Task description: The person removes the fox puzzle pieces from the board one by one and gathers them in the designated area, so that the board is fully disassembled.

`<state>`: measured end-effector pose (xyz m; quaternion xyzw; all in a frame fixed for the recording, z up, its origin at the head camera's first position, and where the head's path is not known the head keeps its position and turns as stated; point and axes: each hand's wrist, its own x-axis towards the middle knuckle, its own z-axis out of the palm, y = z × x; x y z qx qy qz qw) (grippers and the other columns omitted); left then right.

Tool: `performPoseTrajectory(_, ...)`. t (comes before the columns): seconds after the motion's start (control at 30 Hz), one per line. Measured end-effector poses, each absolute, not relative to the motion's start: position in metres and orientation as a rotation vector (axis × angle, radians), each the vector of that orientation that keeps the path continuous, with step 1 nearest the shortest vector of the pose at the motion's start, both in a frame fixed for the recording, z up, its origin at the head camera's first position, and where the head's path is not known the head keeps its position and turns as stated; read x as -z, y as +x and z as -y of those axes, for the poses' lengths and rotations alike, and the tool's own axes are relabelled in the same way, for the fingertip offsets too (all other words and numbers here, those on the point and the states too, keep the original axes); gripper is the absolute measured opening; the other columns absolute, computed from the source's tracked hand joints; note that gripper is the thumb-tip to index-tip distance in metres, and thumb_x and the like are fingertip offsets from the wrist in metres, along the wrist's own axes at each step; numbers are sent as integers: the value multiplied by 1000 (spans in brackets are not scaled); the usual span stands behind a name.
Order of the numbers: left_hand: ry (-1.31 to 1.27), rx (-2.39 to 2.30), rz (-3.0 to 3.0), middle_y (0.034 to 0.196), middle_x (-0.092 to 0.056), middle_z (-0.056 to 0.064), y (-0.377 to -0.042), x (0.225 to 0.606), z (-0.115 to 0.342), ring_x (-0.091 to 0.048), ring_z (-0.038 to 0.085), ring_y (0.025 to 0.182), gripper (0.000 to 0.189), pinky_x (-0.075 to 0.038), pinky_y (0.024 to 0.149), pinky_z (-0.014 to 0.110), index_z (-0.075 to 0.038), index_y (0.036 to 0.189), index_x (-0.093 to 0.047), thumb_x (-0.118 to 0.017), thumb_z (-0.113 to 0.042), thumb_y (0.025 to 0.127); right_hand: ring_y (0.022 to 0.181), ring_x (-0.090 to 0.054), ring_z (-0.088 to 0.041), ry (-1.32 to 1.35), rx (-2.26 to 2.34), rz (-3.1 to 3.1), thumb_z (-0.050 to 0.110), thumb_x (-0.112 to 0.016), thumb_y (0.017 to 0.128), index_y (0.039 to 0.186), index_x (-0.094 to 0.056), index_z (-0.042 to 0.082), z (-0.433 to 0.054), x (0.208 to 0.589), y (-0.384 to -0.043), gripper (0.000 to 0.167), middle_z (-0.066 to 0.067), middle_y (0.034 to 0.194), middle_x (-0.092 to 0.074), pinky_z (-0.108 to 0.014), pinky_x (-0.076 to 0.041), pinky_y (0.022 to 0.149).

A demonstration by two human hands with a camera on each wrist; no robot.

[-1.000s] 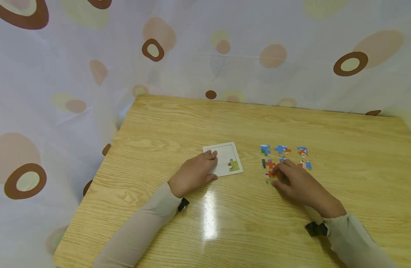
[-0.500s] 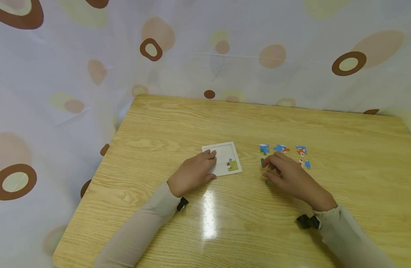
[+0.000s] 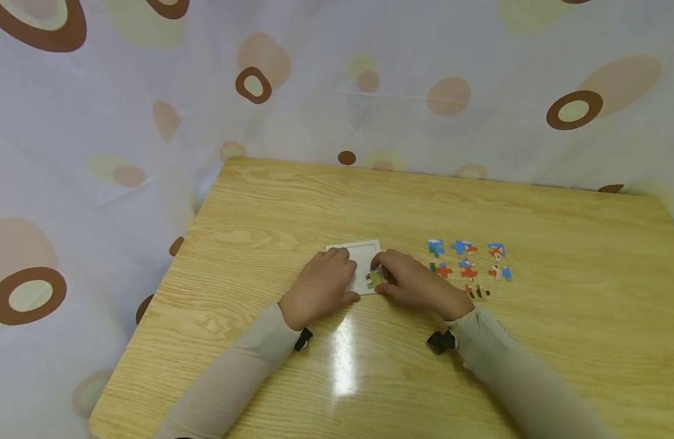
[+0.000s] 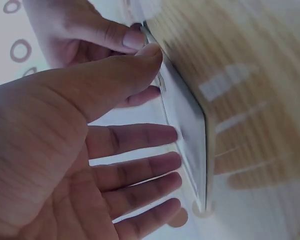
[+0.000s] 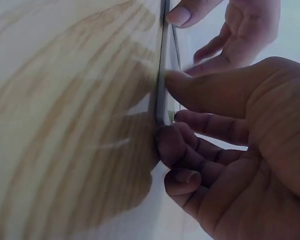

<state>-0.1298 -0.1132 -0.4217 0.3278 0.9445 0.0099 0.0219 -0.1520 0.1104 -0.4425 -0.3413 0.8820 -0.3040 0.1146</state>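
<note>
A white square puzzle tray point(image 3: 364, 252) lies on the table, one green jigsaw piece point(image 3: 375, 279) seated at its lower right. My left hand point(image 3: 320, 283) rests on the tray's left side; in the left wrist view its fingers point(image 4: 135, 165) are straight on the board and the thumb meets the near edge. At the right side, my right hand point(image 3: 416, 285) grips the tray's edge near the corner. The right wrist view shows its thumb point(image 5: 210, 92) against the tray rim point(image 5: 162, 100), the other fingers curled about the corner. Whether a loose piece sits under those fingers is hidden.
Loose fox-picture jigsaw pieces point(image 3: 468, 271) lie in rows to the right of the tray. My right wrist and forearm may cover part of the lowest row. A patterned curtain point(image 3: 402, 122) hangs behind the wooden table point(image 3: 293, 201).
My right hand has moved left from the loose pieces to the tray's right edge. The tray has shifted slightly left and nearer. My left hand stays on it.
</note>
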Motion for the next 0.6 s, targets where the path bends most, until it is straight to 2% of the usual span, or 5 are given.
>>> performPoseTrajectory(0.1,1023,-35,-2908,129,-64,10,-130,424,112,-60,27,122,47,-51,101,39,-5,113,-70,-81,-45,90,75,-49,-13,-973,850,-2587,10,-79,93,116,-61,2,-106,442,-151,31,-6,97,-55,-31,-46,68)
performPoseTrajectory(0.23,991,-85,-2851,149,-55,14,-130,427,111,-51,31,140,49,-45,111,39,-2,126,-68,-77,-38,95,73,-51,-11,-928,792,-2578,12,-78,94,115,-57,4,-102,440,-149,31,-8,105,-51,-29,-47,64)
performPoseTrajectory(0.43,968,-142,-2815,152,-53,13,-129,428,111,-49,29,141,50,-49,108,38,-1,132,-66,-76,-34,96,75,-48,-15,-927,792,-2598,8,-78,93,115,-49,7,-100,439,-146,36,-7,103,-49,-32,-44,65)
performPoseTrajectory(0.6,1004,-154,-2823,150,-54,14,-129,427,110,-51,30,140,50,-49,107,38,0,132,-66,-77,-33,96,70,-46,-17,-954,840,-2603,2,-64,100,107,-47,9,-100,438,-144,19,-2,83,-49,-32,-40,64)
